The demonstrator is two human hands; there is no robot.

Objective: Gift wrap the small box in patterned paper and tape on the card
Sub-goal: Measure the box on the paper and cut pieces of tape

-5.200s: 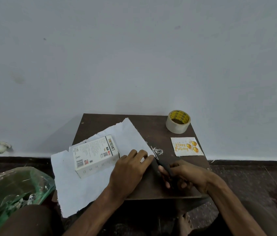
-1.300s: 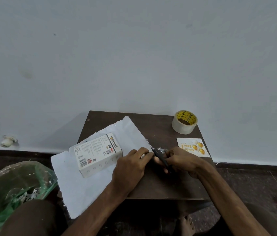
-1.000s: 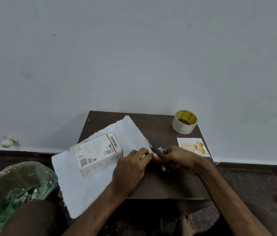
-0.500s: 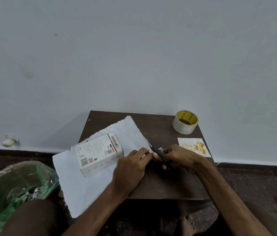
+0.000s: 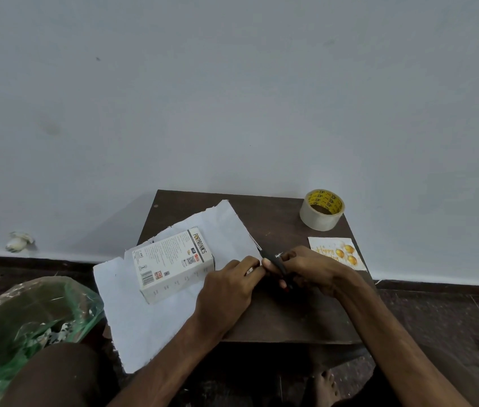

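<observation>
A small white printed box (image 5: pixel 170 264) lies on a sheet of paper (image 5: pixel 144 324) with its white side up, spread over the left part of a low dark table (image 5: pixel 285 318). My left hand (image 5: pixel 229 292) presses flat on the paper's right edge. My right hand (image 5: pixel 311 270) grips black scissors (image 5: pixel 273 261) whose blades point up along that edge. A birthday card (image 5: pixel 335 252) with gold balloons lies at the table's right, partly behind my right hand. A roll of clear tape (image 5: pixel 322 210) stands at the back right corner.
A green plastic bag (image 5: pixel 17 327) with scraps sits on the floor at the lower left, beside my knee. A grey wall rises right behind the table. A small white object (image 5: pixel 19 241) lies by the skirting at the left. My foot (image 5: pixel 325 386) shows below the table.
Over five seconds my right hand has moved the scissors up the paper's right edge, away from me. In the last second both hands have barely moved.
</observation>
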